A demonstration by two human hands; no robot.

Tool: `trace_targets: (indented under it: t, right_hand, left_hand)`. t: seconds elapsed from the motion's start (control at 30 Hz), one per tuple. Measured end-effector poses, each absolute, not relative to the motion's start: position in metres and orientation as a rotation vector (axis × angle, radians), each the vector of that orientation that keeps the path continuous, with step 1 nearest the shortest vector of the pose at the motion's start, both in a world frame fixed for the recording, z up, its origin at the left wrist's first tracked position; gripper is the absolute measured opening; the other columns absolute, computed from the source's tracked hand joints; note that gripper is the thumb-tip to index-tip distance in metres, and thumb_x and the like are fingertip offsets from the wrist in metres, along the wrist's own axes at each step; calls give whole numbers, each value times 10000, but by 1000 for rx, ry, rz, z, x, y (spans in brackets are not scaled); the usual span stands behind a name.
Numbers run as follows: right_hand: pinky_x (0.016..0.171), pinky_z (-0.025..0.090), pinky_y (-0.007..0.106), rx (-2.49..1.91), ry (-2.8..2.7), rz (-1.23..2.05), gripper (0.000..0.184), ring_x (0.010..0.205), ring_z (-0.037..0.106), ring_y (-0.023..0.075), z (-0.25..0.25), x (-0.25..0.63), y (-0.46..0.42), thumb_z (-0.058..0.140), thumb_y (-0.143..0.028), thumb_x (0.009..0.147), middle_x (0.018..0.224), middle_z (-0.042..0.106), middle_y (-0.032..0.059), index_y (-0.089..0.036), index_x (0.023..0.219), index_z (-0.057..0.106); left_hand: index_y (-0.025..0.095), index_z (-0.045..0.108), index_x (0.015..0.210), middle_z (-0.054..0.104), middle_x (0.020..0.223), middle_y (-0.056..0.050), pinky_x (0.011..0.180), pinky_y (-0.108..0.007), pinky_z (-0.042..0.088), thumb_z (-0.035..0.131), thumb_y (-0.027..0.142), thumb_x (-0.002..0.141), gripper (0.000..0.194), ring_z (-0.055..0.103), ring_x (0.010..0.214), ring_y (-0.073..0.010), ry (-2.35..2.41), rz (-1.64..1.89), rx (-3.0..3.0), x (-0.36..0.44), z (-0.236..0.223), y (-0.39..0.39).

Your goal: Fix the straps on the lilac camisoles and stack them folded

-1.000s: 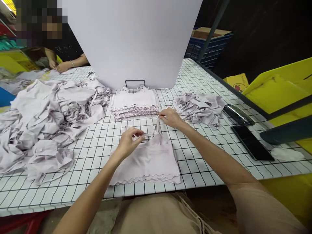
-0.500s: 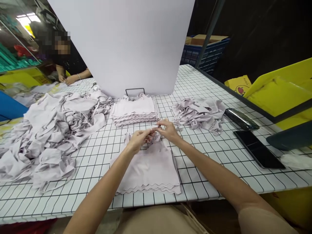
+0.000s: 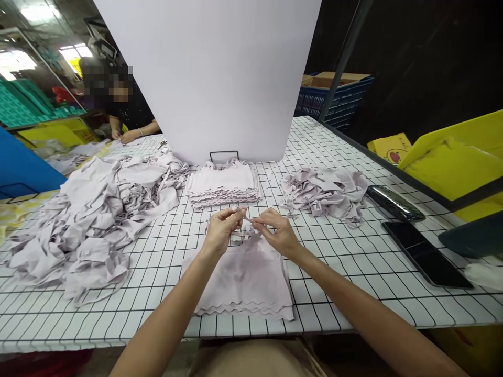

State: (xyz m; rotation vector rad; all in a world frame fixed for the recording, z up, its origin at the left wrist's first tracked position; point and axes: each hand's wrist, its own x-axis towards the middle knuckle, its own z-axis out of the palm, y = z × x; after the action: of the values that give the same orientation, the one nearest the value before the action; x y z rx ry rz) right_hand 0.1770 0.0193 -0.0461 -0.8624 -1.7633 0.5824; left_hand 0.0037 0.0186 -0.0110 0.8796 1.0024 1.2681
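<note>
Above the wavy-edged garment (image 3: 243,277), left hand (image 3: 220,230) and right hand (image 3: 278,233) pinch (apparently) a strap (image 3: 248,218), open table (image 3: 340,246) either side

- Pale lilac garment (image 3: 243,285), flat on the surface (image 3: 153,262), close to the middle of its near edge.
- Wavy hem in overlapping layers, facing that edge; body slightly creased.
- Narrow strap (image 3: 248,218), raised at the garment's far end, pinched between both hands' fingers (image 3: 269,222).
</note>
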Motion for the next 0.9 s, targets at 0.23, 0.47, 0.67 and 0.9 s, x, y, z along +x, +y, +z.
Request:
trace_targets:
  t: [0.23, 0.47, 0.67, 0.9]
  right_hand:
    - [879, 574, 412, -685, -1690, 804, 134, 997, 665, 208, -21, 167, 13, 689, -266, 909, 1002, 720, 72, -262, 993, 793]
    - [730, 537, 375, -682, -1816, 367, 171, 797, 609, 188, -26, 162, 9, 621, -177, 937, 812, 708, 52, -233, 976, 778]
    - [752, 504, 394, -641, -1909, 99, 237, 822, 568, 204, -34, 158, 10, 572, -108, 936, 814, 680, 65, -211, 1047, 755]
    - [982, 462, 519, -708, -2040, 48, 248, 949, 681, 228, -42, 162, 9, 541, -130, 958, 958, 756, 80, -206, 1076, 745]
  left_hand:
    - [164, 785, 723, 607, 710, -20, 549, -251, 454, 852, 403, 696, 250, 550, 596, -106, 1033, 1172, 1253, 3, -4, -8]
    - [146, 804, 854, 724, 755, -44, 684, -260, 556, 925, 361, 611, 346, 654, 681, -125, 1023, 1206, 836, -6, -11, -26]
    - [124, 784, 813, 755, 802, -59, 728, -260, 597, 937, 298, 582, 327, 704, 724, -141, 936, 1163, 516, -4, -16, -36]
    - [123, 759, 776, 751, 793, -39, 771, -276, 616, 945, 239, 570, 301, 718, 742, -140, 887, 1161, 400, 0, -23, -36]
